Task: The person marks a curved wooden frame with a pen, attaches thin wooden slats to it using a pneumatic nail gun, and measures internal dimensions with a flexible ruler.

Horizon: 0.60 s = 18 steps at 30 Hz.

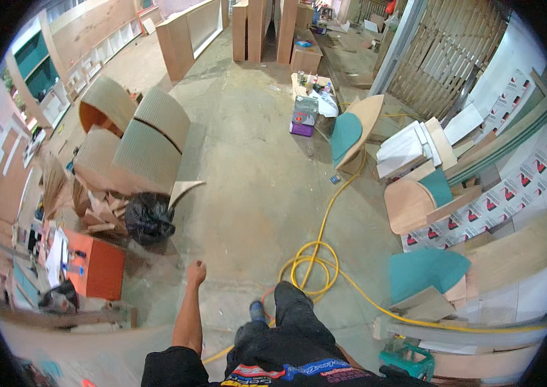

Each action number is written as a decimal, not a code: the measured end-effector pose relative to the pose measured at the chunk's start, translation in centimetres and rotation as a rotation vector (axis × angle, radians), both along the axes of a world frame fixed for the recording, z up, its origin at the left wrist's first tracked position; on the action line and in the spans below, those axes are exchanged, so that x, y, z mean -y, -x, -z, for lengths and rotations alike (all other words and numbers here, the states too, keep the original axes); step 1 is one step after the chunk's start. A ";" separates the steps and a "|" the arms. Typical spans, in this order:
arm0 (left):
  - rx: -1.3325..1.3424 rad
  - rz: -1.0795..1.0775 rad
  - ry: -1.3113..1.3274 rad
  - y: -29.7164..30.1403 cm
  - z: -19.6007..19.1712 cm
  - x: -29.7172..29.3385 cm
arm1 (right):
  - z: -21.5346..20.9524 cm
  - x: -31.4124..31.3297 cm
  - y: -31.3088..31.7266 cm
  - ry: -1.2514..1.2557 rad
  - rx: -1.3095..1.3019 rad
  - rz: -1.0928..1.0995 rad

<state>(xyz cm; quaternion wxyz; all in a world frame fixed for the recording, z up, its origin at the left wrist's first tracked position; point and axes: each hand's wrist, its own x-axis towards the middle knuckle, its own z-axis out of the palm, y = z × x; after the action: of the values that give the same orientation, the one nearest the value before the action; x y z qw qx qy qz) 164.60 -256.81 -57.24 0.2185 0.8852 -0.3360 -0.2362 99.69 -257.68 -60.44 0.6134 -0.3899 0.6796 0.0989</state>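
My left hand (197, 271) hangs ahead of my body over the concrete floor, its fingers curled in and nothing showing in them. It touches nothing; a black plastic bag (149, 218) lies beyond it to the left. A sliver of my right forearm (351, 358) shows beside my shirt, and the right hand itself is hidden. One knee is raised above a coiled yellow hose (312, 250), with my other foot (257, 311) lower and behind it.
Curved ribbed wooden panels (151, 145) and an orange box (96, 264) stand left. On the right are a teal-and-wood panel (353, 132), stacked white boards (409, 149) and teal sheets (428, 274). Tall wooden cabinets (257, 29) stand far ahead, past a small cluttered table (315, 87).
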 end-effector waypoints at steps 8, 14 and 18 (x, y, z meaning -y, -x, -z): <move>-0.125 0.458 -0.063 -5.7 1.7 34.8 | 5.0 20.3 -10.5 -0.122 -0.113 0.126; -0.547 0.082 -0.775 -18.4 10.6 39.2 | 8.7 52.0 -24.7 0.086 -0.147 -0.749; -0.431 0.158 -0.581 -20.7 4.9 46.8 | 12.4 77.6 -32.4 0.516 -0.210 -0.576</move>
<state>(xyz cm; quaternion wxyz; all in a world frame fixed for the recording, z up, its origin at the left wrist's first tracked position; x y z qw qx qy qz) 185.26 -303.58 -62.10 0.0050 0.8114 -0.2685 -0.5190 132.05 -335.25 -72.85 0.3699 -0.6936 0.6039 0.1321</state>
